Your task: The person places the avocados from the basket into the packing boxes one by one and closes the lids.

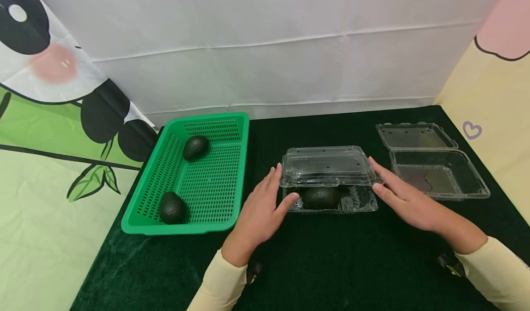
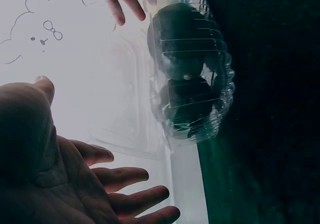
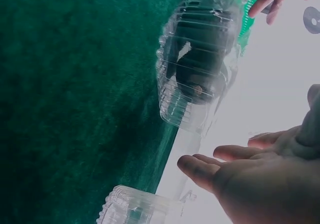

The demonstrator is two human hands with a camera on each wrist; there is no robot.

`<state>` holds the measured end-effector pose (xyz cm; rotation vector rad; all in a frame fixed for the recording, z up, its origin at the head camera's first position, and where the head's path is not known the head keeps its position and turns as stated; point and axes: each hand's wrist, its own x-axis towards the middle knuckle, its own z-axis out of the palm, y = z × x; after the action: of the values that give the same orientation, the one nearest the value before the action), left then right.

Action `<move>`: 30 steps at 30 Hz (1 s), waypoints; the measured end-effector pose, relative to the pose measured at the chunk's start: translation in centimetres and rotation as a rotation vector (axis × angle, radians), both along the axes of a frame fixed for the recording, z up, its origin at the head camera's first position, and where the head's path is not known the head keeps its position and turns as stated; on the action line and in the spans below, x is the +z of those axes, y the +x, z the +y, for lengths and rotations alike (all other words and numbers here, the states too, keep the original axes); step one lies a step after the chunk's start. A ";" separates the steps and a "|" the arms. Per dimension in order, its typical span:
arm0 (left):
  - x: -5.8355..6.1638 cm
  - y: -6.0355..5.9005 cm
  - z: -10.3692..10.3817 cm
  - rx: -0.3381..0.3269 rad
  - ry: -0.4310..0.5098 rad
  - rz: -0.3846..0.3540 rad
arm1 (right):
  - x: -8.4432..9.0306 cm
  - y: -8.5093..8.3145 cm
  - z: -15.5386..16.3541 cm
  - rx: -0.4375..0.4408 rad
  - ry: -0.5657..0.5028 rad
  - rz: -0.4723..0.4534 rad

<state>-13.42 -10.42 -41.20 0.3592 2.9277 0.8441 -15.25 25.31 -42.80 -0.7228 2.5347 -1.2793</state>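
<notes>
A clear clamshell box [image 1: 329, 178] holding an avocado [image 1: 320, 197] sits mid-desk. The left hand [image 1: 261, 210] and right hand [image 1: 407, 198] flank it, fingers straight. The thin plastic is likely light and easily crushed, so grip its side walls.

Clamshell box [image 1: 329, 170]: clear glossy ribbed plastic. Basket [image 1: 194, 182]: green perforated plastic. Table cover [image 1: 331, 265]: dark green matt pile cloth. Avocados [image 1: 172, 207]: dull, pebbled skin.

Both forearms are covered by pale cream long sleeves, the left sleeve [image 1: 221, 283] and the right sleeve [image 1: 498, 267] ending at the wrists. A small dark device is strapped under each wrist. The left hand [image 1: 258, 210] and right hand [image 1: 407, 200] are bare.
</notes>
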 end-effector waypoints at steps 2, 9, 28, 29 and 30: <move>-0.3 0.1 0.0 -0.005 -0.013 0.004 | -0.2 0.2 0.0 -0.003 0.014 0.011; -1.4 0.5 -0.1 -0.005 -0.036 0.020 | -0.9 0.9 -0.4 -0.014 0.066 -0.005; -3.9 1.6 -0.3 -0.025 -0.112 0.001 | -2.6 2.5 -0.7 -0.087 0.146 -0.013; -3.9 1.7 -0.3 -0.025 -0.109 -0.001 | -2.6 2.5 -0.8 -0.087 0.143 -0.016; -4.0 1.7 -0.3 -0.026 -0.107 -0.001 | -2.6 2.6 -0.8 -0.087 0.142 -0.018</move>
<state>-11.70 -10.72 -45.16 0.3885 2.9453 0.6802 -12.69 24.55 -45.35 -0.5739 2.6359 -1.1121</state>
